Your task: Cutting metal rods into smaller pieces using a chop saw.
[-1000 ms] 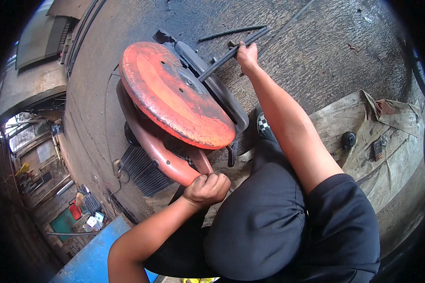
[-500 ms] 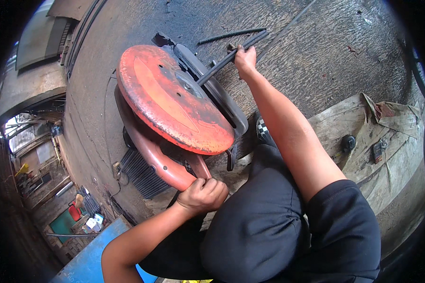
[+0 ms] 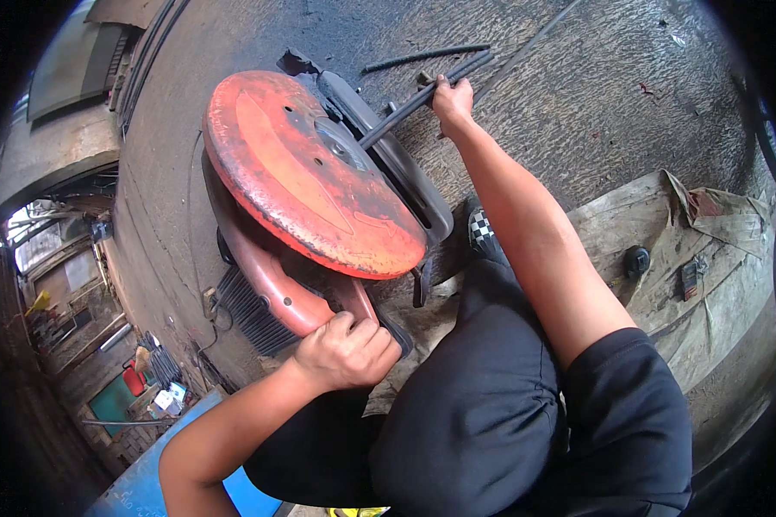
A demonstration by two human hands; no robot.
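A cut-off saw with a worn red round guard (image 3: 310, 181) stands on the floor in front of me. My left hand (image 3: 347, 351) is wrapped round the near end of its faded red handle (image 3: 295, 302). Farther off to the right, my right hand (image 3: 453, 105) is closed on a small bundle of dark metal rods (image 3: 421, 96). The rods run down-left to the saw, where the guard hides their ends. Under the guard, the blade does not show. The saw's dark base (image 3: 431, 202) sticks out on the right.
A short ribbed bar (image 3: 425, 59) and a long thin rod (image 3: 530, 47) lie on the wet, rough floor beyond. To my right a dirty cloth sheet (image 3: 707, 258) holds a tape measure (image 3: 637, 261) and a small dark device (image 3: 689, 280). A blue panel (image 3: 147, 465) is at lower left.
The saw's guard and handle have shifted slightly up and left, and my left hand has gone left with the handle. My right hand has barely moved and still holds the rods.
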